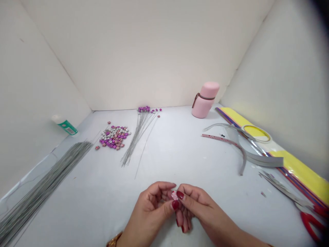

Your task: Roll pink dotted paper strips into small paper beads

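Observation:
Low in the middle of the view, my left hand (154, 207) and my right hand (196, 204) meet over the table. A small pink patterned paper star (174, 195) is pinched between their fingertips; its lower side is hidden by the thumbs. Beyond the hands lie wires tipped with purple stars (140, 128), spread like a fan. One wire with a pink star (146, 145) lies apart from these. A pile of purple, silver and pink paper stars (114, 137) sits to the left of them.
A thick bundle of bare wires (48, 185) and a green-and-white glue stick (65, 125) are at left. A pink flask (204, 101) stands at the back. On the right lie paper strips (228, 140), a tape roll (268, 133), yellow sheets (295, 166) and red-handled scissors (309, 223).

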`<action>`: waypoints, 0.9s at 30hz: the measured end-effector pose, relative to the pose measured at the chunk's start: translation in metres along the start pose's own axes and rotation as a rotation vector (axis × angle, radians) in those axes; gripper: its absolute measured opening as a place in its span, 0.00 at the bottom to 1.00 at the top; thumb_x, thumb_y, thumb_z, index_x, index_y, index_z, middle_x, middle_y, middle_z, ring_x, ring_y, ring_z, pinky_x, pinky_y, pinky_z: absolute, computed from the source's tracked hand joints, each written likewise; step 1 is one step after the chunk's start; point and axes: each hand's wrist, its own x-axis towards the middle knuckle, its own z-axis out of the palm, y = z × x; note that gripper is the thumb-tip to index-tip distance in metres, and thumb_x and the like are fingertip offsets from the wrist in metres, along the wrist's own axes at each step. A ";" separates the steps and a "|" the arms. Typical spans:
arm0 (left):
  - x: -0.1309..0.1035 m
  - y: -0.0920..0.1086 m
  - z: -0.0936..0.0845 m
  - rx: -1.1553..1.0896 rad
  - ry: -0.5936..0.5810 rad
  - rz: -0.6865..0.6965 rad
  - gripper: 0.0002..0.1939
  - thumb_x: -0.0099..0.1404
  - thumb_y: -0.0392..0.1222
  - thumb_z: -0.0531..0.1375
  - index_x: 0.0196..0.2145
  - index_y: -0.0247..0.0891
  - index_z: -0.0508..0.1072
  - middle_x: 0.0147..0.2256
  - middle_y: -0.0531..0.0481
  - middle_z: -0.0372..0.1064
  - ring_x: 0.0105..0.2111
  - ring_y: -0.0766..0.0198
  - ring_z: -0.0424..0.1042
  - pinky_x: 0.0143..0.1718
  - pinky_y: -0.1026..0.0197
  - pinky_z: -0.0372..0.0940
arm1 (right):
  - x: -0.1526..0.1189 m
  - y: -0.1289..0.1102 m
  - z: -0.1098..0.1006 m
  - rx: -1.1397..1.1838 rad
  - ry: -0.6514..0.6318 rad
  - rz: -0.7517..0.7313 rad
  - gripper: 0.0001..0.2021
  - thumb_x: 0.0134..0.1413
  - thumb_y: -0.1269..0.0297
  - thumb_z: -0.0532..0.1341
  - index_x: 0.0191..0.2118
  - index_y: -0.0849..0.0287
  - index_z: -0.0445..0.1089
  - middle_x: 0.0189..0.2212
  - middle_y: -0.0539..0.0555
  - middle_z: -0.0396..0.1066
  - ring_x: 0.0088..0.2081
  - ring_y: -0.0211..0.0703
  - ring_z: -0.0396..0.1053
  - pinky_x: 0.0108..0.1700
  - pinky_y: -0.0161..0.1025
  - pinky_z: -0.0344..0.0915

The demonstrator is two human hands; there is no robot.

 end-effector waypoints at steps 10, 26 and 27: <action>0.006 -0.004 0.003 -0.190 -0.167 -0.030 0.05 0.59 0.37 0.58 0.28 0.32 0.69 0.16 0.49 0.69 0.18 0.58 0.71 0.23 0.58 0.61 | -0.002 0.009 0.001 -0.075 -0.001 -0.024 0.14 0.57 0.57 0.49 0.26 0.61 0.59 0.15 0.48 0.65 0.16 0.31 0.60 0.19 0.28 0.55; 0.003 -0.001 -0.003 -0.186 -0.002 -0.199 0.06 0.54 0.38 0.62 0.28 0.31 0.73 0.18 0.52 0.67 0.21 0.67 0.68 0.27 0.64 0.60 | -0.007 0.006 -0.002 -0.517 -0.023 -0.251 0.15 0.61 0.56 0.43 0.28 0.58 0.56 0.21 0.48 0.62 0.22 0.33 0.58 0.25 0.31 0.56; 0.003 -0.001 -0.003 -0.183 0.014 -0.205 0.06 0.54 0.38 0.63 0.28 0.31 0.73 0.18 0.52 0.67 0.21 0.69 0.68 0.27 0.65 0.59 | -0.007 0.006 -0.002 -0.513 -0.023 -0.251 0.15 0.61 0.56 0.43 0.29 0.58 0.56 0.21 0.48 0.62 0.22 0.33 0.58 0.25 0.30 0.57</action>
